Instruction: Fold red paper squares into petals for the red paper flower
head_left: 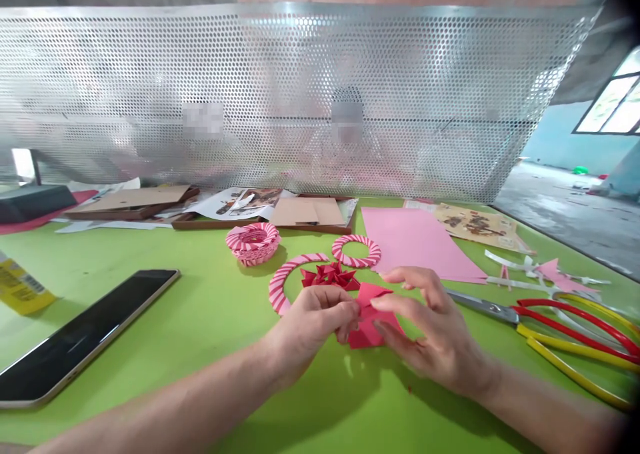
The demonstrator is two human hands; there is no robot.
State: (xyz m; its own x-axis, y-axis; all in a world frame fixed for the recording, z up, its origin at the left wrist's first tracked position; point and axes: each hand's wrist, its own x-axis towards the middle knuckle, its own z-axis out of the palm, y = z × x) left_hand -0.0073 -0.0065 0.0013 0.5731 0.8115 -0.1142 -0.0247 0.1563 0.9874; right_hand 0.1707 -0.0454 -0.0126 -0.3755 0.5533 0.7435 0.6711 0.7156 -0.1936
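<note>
Between my hands is a piece of red paper (371,331) with a folded part at its top. My left hand (320,317) pinches its left edge, fingers curled closed. My right hand (433,331) hovers over the paper's right side with the fingers spread, the fingertips close to or touching it; exact contact I cannot make out. Just behind lies a cluster of folded red paper pieces (330,276). Around that cluster curves a pink-and-white striped paper arc (280,284). A striped ring (374,253) lies beyond, and a stack of such rings (255,254) sits to the left.
Scissors (515,314) with red and yellow handles lie right of my right hand. Pink sheets (410,241) and paper scraps (555,274) are behind them. A phone (90,334) and a yellow packet (23,287) lie left. Trays with cardboard (307,211) line a perforated metal screen (300,61).
</note>
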